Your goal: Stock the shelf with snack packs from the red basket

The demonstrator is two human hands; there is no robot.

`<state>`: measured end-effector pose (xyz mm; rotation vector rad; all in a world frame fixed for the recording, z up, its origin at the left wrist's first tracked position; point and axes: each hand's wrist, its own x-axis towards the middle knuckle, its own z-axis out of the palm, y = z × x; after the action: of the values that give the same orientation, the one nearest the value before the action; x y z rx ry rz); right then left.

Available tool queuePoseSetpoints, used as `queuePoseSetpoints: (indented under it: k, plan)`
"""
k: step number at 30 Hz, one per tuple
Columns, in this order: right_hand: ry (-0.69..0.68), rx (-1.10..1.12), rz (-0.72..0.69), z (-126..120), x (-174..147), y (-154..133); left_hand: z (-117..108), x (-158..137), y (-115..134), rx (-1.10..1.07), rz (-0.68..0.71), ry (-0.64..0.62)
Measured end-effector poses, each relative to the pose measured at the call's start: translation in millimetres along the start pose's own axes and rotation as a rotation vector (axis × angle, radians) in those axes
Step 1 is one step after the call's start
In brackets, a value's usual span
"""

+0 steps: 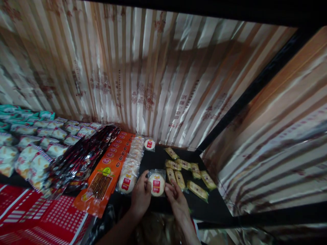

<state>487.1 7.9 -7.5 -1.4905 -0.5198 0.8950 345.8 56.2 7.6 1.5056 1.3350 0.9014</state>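
Between my two hands is a round, pale cracker in a clear wrapper with a red label point(156, 184). My left hand point(142, 191) pinches its left edge, and my right hand point(176, 196) has its fingers closed at the right edge. Just left of my left hand runs a row of similar wrapped crackers point(132, 159), overlapping one another. Another single wrapped cracker point(149, 144) lies flat behind, near the back of the black shelf point(217, 207). Several yellow, oblong wrapped snacks point(198, 190) are scattered beyond my right hand.
Left of the crackers lie orange snack packs point(112, 163), dark red packets point(84, 156) in a fanned row, white bags point(33, 160) and green bags point(47, 115). A red basket point(48, 217) stands at lower left. A corrugated wall and a black slanted post point(245, 95) bound the shelf.
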Motion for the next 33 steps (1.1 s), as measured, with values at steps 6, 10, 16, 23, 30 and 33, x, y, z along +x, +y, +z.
queuePoseSetpoints:
  k: [6, 10, 16, 23, 30, 33]
  plan:
    - [-0.088, -0.091, -0.051, 17, 31, -12, 13, 20, -2, 0.079, 0.079, 0.082]
    - [-0.079, -0.177, -0.143, 32, 54, -22, 27, 27, -1, 0.102, 0.138, 0.135]
    - [-0.067, -0.487, -0.286, 56, 100, -25, 45, 49, 4, 0.144, 0.151, 0.097]
    - [-0.025, -0.646, -0.309, 80, 135, -24, 58, 93, 3, 0.103, 0.024, 0.079]
    - [-0.055, -0.714, -0.325, 92, 157, -22, 72, 119, -6, 0.064, -0.004, 0.156]
    - [-0.053, -0.748, -0.323, 96, 164, -20, 75, 125, -8, 0.072, -0.016, 0.158]
